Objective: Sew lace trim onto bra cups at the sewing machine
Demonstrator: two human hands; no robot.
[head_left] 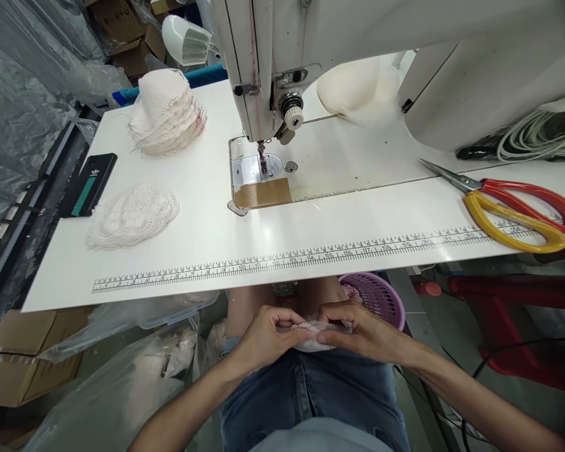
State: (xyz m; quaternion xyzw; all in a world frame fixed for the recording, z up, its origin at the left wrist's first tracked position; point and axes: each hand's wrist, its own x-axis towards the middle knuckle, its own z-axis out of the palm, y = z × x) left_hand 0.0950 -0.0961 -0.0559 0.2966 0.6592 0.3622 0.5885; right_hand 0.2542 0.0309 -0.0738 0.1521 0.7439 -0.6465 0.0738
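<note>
Over my lap, below the table's front edge, both hands pinch a small white fabric piece with a lacy edge (306, 345). My left hand (275, 336) is closed on its left side, thumb and forefinger together at the lace. On the right side my right hand (355, 326) grips the same piece between thumb and fingers. Part of the fabric is hidden behind the fingers. Above the hands stands a sewing machine, its presser foot (262, 160) over the metal plate. White lace pieces (134, 216) lie in a flat pile on the left of the table.
A stack of frayed white cups (167, 113) stands at the back left, near a black case (91, 185). Scissors with red and yellow handles (508, 204) lie at the right, partly over a printed ruler (263, 260). A purple basket (381, 298) sits below the table.
</note>
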